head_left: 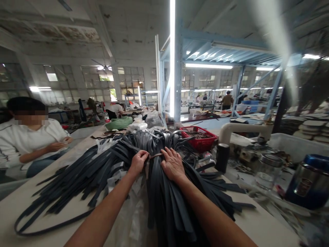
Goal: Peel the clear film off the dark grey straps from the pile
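A large bundle of long dark grey straps [164, 192] hangs toward me over the front of the table, gathered at the middle by a thin brownish tie [156, 155]. My left hand [138, 162] is closed in a pinch on the left end of this tie, at the bundle's left side. On the bundle's right side rests my right hand [173, 164], palm down, its fingers spread over the straps and its fingertips near the tie. What lies under the right palm is hidden. More dark straps [84, 171] fan out to the left, and others [218, 185] to the right.
A red plastic basket [199, 139] stands behind the straps. To the right are a sewing machine-like pale arm [244, 128], a glass jar [268, 168] and a blue-and-steel flask [308, 181]. Clear plastic [128, 212] lies before me. A co-worker [33, 140] sits at left.
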The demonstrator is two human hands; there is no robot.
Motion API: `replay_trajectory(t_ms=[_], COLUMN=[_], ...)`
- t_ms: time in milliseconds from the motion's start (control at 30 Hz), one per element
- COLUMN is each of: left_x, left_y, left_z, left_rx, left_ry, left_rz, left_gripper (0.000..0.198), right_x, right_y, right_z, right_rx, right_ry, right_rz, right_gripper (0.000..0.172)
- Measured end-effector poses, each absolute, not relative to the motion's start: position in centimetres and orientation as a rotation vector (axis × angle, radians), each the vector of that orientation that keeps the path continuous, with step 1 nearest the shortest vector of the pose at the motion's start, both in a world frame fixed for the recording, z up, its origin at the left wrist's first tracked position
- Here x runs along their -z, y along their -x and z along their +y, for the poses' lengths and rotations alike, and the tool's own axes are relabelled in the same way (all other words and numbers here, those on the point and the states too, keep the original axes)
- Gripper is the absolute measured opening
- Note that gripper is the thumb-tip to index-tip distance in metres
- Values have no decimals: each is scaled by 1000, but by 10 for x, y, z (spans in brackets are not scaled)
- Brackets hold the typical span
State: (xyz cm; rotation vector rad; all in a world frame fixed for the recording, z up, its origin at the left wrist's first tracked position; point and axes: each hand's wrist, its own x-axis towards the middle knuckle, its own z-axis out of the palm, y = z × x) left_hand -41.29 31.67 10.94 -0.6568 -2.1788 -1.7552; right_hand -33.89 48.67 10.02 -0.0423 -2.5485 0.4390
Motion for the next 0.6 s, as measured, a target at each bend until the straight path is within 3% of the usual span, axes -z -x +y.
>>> replay_trajectory(t_ms=[267,433,600], left_x=[-106,-168,-225], left_y=[378,404,374], left_z=[303,303,348], left_rx=[2113,2170,2018], left_ry=[581,585,1098], left_rz=[-1880,-1627,-1822], left_gripper=[27,28,21], right_x=[-98,-93,-91], right_y=[340,340,339], right_z=[485,480,482], right_rx=[-432,-434,-454], right_ry=[37,40,70], right_rz=[-2539,-2514,-2475], right_gripper=[55,56,50])
